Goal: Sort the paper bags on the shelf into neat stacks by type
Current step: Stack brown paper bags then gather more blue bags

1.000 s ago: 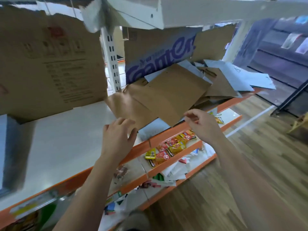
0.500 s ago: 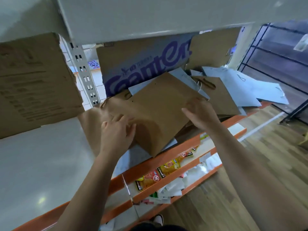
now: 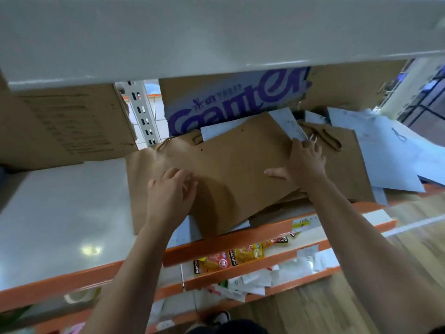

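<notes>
Brown paper makes up the top bag [image 3: 240, 165], seen from the head camera. It lies flat and crooked on a messy pile on the white shelf [image 3: 60, 213]. Its near corner reaches the orange edge [image 3: 240, 239] of the shelf.

The left hand [image 3: 171, 191] rests on the left side of the top bag, right by the bag's edge. Its fingers are bent. I cannot tell if its grip is clamped on the paper or just lying on it.

The right hand [image 3: 305, 162] lies on the far right side of the same bag. Its grip is apart. The fingers are straight and spread, the thumb sticks out to the left, and the hand presses down on the paper.

A second bag [image 3: 144, 169], brown too, sticks out to the left from under the top bag. A third bag [image 3: 346, 169], brown with string handles, lies just to the right of the right hand. White bags [image 3: 390, 155] are heaped further right, and some hang over the shelf edge.

Behind the pile stands a purple box [image 3: 228, 102] with big letters. A plain box [image 3: 60, 124] of cardboard stands on the left. A grey board [image 3: 216, 32] fills the top of the view.

Lower down, snack packs [image 3: 231, 257] lie on another shelf. The floor [image 3: 337, 309] is wood.
</notes>
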Available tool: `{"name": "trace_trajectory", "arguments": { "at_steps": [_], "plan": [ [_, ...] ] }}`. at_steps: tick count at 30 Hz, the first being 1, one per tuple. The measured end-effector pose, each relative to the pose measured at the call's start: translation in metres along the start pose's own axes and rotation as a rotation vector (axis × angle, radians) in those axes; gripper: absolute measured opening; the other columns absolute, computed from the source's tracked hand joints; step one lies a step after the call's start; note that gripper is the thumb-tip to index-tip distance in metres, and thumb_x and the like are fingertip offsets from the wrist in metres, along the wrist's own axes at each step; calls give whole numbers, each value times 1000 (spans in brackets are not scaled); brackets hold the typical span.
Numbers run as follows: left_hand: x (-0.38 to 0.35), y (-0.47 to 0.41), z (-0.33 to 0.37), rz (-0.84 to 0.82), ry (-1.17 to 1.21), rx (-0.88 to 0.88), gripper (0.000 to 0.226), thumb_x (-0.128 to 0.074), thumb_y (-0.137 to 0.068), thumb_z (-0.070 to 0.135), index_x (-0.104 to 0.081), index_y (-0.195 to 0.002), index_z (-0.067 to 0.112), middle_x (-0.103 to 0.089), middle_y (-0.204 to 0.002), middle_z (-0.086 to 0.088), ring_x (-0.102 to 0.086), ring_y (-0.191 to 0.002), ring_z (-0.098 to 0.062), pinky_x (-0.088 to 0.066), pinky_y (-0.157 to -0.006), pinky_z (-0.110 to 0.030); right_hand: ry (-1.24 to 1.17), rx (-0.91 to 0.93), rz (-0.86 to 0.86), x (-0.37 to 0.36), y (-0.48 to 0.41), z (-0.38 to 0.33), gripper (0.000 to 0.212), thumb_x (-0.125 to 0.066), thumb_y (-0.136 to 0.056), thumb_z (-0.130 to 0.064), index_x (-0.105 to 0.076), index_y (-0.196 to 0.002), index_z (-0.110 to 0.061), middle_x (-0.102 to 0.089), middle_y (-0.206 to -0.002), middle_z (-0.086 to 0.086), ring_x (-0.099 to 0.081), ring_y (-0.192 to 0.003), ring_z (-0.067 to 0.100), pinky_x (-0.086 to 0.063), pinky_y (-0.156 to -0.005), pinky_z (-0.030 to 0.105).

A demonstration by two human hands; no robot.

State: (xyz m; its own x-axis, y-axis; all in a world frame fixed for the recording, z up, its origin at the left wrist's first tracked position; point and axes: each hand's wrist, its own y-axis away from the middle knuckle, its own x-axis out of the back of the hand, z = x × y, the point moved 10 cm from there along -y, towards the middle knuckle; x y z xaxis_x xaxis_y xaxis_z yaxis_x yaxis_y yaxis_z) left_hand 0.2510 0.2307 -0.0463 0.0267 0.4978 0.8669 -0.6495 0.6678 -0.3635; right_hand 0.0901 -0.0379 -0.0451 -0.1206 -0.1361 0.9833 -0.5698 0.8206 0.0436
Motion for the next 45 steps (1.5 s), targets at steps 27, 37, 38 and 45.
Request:
{"name": "trace_trajectory", "arguments": {
  "at_steps": [27,37,38,45],
  "plan": [
    [8,49,-105,-32,211,840,53,-76,-76,43,-49,-99,3,-56,-99,-15,-52,-87,-30,-41,-59,-35,-863,10,223,12,23,83,25,-67,-88,-35,-58,-103,-17,-59,-82,-7,-54,-72,7,-37,-58,22],
    [64,66,-107,333,336,750,34,-50,-97,30,-46,-128,17,-61,-121,-14,-57,-106,-36,-47,-91,-49,-1029,-5,195,-3,22,84,24,-71,-83,-35,-64,-96,-17,-65,-86,-2,-59,-73,16,-40,-62,27],
    [68,72,-111,359,335,774,34,-48,-97,32,-45,-129,19,-61,-122,-13,-57,-106,-35,-47,-92,-51,-1041,-6,191,-3,22,84,23,-71,-83,-34,-64,-96,-16,-65,-86,-1,-59,-72,15,-39,-60,27],
    [90,110,-129,474,363,877,38,-48,-98,32,-47,-134,20,-59,-126,-9,-56,-108,-27,-47,-93,-45,-1098,29,144,5,26,63,21,-73,-81,-32,-67,-97,-19,-66,-86,-6,-60,-75,12,-42,-60,25]
  ]
}}
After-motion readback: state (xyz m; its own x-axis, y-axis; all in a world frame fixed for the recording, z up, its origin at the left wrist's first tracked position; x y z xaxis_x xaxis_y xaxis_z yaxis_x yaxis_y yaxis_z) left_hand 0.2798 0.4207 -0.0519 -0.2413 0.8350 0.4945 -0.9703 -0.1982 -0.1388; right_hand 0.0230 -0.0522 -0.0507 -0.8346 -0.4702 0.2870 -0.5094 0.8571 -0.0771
